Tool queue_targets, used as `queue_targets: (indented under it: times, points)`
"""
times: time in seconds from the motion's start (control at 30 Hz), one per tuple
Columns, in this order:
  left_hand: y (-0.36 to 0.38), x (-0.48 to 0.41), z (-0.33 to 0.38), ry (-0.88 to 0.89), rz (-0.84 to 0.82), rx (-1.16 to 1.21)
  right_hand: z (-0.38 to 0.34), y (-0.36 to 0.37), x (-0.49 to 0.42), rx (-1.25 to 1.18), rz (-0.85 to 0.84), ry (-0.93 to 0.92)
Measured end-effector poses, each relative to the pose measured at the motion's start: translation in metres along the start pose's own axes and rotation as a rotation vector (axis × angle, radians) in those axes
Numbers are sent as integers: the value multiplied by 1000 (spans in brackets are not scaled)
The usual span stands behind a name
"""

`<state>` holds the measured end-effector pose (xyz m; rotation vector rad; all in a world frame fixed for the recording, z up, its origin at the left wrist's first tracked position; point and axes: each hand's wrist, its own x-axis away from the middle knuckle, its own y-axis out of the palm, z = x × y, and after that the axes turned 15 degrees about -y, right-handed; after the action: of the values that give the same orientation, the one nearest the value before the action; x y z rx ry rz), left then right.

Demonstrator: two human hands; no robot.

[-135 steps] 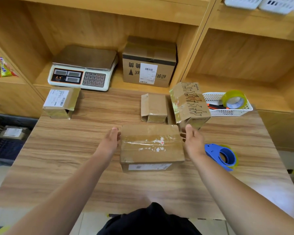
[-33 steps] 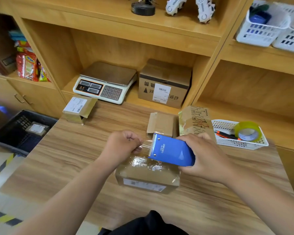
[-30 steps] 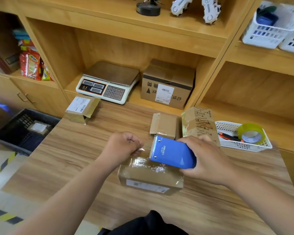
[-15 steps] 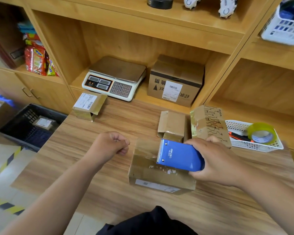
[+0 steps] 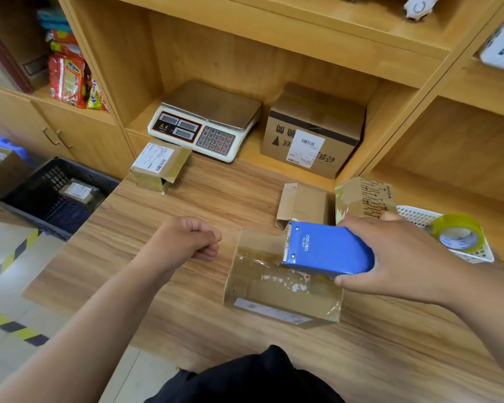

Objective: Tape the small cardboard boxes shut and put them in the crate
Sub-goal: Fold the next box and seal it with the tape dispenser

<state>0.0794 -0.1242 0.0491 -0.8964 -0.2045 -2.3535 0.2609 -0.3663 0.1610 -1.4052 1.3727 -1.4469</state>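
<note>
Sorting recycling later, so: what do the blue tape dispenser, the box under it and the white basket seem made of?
The blue tape dispenser: smooth glossy shell, painted metal or hard plastic; its toothed silvery edge looks metal. The box: matte brown cardboard under shiny, wrinkled clear tape. The white basket: moulded lattice, likely plastic.

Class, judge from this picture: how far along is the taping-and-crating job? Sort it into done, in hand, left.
Done: one small box lies in the crate. In hand: the right hand holds the tape dispenser over the front box, glossy with tape; the left hand is a fist beside it. Left: the labelled box, the plain box and the printed box wait on the table.
</note>
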Motion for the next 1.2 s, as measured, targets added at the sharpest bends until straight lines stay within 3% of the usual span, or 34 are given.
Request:
queue_targets:
  times: [0.2, 1.2]
  points:
    - [3, -12, -23, -82, -3, -55, -3, 35, -16, -37, -84, 22]
    - [0, -45, -51, -159, 23, 136, -33, 37, -52, 109, -47, 42]
